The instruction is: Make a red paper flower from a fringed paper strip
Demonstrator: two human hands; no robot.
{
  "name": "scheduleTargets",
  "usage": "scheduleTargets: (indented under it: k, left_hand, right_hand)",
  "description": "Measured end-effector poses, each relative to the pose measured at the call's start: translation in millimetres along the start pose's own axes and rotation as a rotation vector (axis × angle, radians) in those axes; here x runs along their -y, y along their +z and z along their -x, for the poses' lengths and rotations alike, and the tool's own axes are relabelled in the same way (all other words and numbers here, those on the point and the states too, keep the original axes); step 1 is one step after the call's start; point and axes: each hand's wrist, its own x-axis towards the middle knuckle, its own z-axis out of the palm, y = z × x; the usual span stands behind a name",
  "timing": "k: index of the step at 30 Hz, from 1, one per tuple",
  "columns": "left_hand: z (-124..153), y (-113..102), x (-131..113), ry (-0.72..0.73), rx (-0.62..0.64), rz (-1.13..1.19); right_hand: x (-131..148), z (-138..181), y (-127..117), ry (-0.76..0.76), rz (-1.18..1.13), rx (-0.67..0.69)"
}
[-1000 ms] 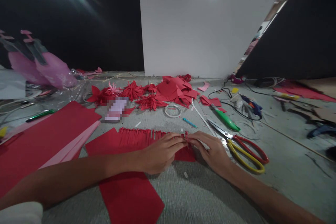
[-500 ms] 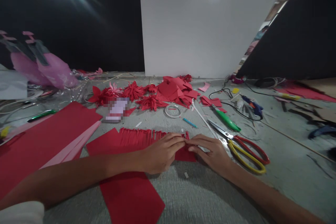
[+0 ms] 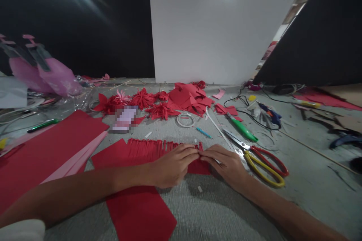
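A red paper strip with a fringed upper edge (image 3: 144, 150) lies flat in front of me. Over its right part, my left hand (image 3: 172, 166) has its fingers pressed together, pinching the fringe. My right hand (image 3: 226, 163) meets it there, thumb and fingers closed on the same fringe; the fingertips of both hands nearly touch. What exactly sits between the fingertips is too small to make out. Under my left forearm, a plain red paper sheet (image 3: 141, 212) reaches toward me. Scissors with one red and one yellow handle (image 3: 245, 146) lie open to the right of my right hand.
Beyond the strip are red paper flowers (image 3: 144, 98), a pile of red cut pieces (image 3: 181, 96), a tape roll (image 3: 178, 120) and a blue pen (image 3: 203, 132). A green cutter (image 3: 244, 131) and a glue gun (image 3: 270, 116) lie right. Large red sheets (image 3: 65, 143) cover the left.
Both hands stay at the same spot on the fringe. The right fingers have drawn slightly closer together; the whole view has shifted a little.
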Motion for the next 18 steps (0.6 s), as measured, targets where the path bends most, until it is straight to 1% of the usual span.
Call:
scheduleTargets:
  k: [7,12,15,18]
  left_hand:
    - [0.4,-2.0,-0.6,0.026,0.024,-0.026]
    - [0.7,-1.9,-0.9,0.015,0.025,-0.043]
    - [0.7,-1.5,-0.9,0.021,0.018,-0.053]
    - [0.8,-0.2,-0.5,0.023,0.017,-0.059]
  right_hand:
    - [3.1,-2.9,-1.0,-0.041,0.07,0.032]
    - [2.6,-3.1,-0.5,-0.05,0.084,0.04]
    - [-2.7,-0.9,0.7,-0.127,0.131,0.055]
    - [-7.8,2.2,1.5,-0.184,0.188,0.107]
